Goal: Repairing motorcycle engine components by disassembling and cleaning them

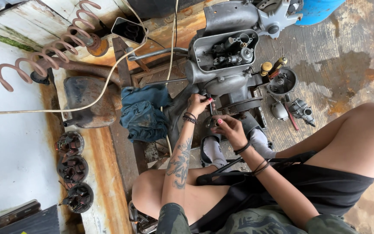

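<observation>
Two bare hands meet at the lower side of a grey engine casing (221, 65) that stands on a stained concrete floor (351, 47). Left hand (198, 104), wrist bent, fingers closed around a thin dark tool (210, 109) against the casing; right hand (228, 128) just beside it, fingers curled narrow at the tool's lower end. Blue rag (143, 112) near the left forearm; small grey carburettor (301, 111) on the floor, well apart

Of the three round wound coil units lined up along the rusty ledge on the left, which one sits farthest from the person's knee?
The top coil unit, nearest the rusty tank. The middle coil unit and bottom coil unit lie closer to the knee.
</observation>
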